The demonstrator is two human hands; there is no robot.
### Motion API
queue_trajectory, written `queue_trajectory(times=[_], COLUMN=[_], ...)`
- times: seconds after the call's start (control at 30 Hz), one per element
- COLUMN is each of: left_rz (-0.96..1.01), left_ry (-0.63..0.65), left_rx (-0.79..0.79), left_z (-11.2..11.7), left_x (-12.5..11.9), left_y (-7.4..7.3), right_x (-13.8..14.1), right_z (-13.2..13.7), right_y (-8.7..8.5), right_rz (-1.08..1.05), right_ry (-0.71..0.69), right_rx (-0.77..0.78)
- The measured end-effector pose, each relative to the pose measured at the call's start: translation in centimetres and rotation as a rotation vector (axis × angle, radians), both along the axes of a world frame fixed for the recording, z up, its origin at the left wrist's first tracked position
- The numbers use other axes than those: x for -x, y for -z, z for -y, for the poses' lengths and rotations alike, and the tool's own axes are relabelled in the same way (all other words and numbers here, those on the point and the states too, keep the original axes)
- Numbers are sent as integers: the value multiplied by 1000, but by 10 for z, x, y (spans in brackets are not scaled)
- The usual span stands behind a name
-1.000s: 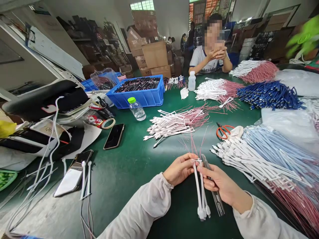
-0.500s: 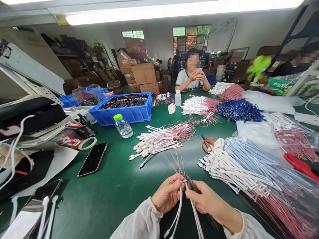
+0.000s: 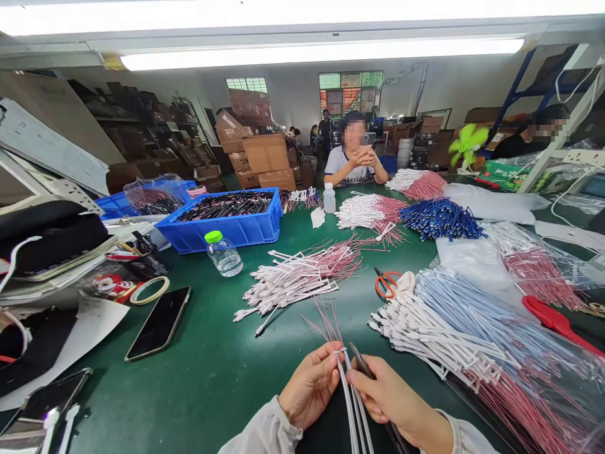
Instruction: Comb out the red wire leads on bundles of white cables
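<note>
My left hand [image 3: 309, 386] is closed, its thumb and fingers pinching several white cables [image 3: 350, 413] near their upper ends. Thin red wires [image 3: 328, 323] fan out above the pinch, and a small white band seems to cross the cables there. Wrapped in my right hand [image 3: 390, 394] is a dark slim tool [image 3: 363, 362], possibly pliers, its tip just right of the cables and its handles showing below the palm. My right thumb lies close to the cables; whether it touches them I cannot tell.
A pile of white cables [image 3: 288, 277] lies ahead, with orange-handled scissors [image 3: 386, 285] and a larger cable heap [image 3: 439, 334] to the right. Leftward are a phone [image 3: 158, 323], a bottle [image 3: 224, 255] and a blue bin [image 3: 222, 228]. A person [image 3: 354, 157] sits opposite, holding a phone.
The dark tool's tip has moved off the band, to the right of the cables. The cables in my hands hang closer together. My view has tilted up and turned slightly right.
</note>
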State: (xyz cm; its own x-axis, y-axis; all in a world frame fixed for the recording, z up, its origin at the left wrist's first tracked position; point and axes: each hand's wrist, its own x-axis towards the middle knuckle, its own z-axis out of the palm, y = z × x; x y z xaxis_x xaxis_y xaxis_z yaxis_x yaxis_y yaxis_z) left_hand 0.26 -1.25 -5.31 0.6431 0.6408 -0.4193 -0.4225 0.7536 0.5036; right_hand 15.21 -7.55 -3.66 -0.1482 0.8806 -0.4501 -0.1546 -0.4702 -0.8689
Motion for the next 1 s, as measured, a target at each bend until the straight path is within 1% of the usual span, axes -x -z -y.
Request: queue_trajectory(times=[0.1,0.2,0.37,0.43,0.53,0.63,0.7,0.73,0.83,0.93,1.0], left_rz=[10,26,51,39,-104,-331,-418,-429,-402,-402,-415], left_ry=[27,50,82,90,120,131,99,75,-20,-122,-168], left_rx=[-23,-33,-82,-118,-219,-437,-558,-581,-552,-554,-575], left_z=[2,2,-1,-2,-3,-5,-8,-11,-22,-35,-40], left_x=[-1,-1,0,1,1,1,1,2,9,21,29], left_y=[1,-2,-6,-8,-10,-10,-10,-10,-14,-22,-29], right_x=[3,4,-1,-2,-2,2,4,5,6,4,4], right_z=[1,3,4,3,2,3,5,7,10,12,13], right_y=[1,-2,-6,-6,-4,-2,-2,-2,0,3,3], right_rz=[10,-20,-173,-173,-61,49,94,110,140,162,182], right_ry=[20,36,91,96,66,10,-10,-18,-60,-118,-148], right_rx=[-42,-76,42,45,-2,-7,16,29,57,76,82])
